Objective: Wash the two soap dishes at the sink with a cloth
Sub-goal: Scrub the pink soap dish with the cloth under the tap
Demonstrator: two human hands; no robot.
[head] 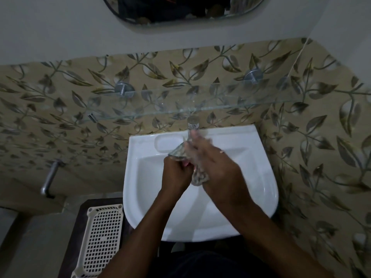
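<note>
"Grey patterned cloth is seen bunched between both hands over the middle of the sink, just in front of the tap. Is it gripped?"

"By the left hand, yes: its fingers are curled round the cloth's upper end. The right hand is laid over the lower bunch, but its fingers are smeared by motion near the tap, so spread or closed cannot be told."

"And the soap dishes?"

"One moulded soap dish is seen on the sink's back edge, left of the tap and apart from the cloth. A second cannot be made out; the back edge to the right of the tap is partly hidden by the right hand."

"How is this step best done?"

"Wetting or wringing is judged to be in hand. The cloth should be kept low over the sink so drips are caught, opened so every fold is soaked, then squeezed to damp before the soap dish is wiped, corners included."
</note>
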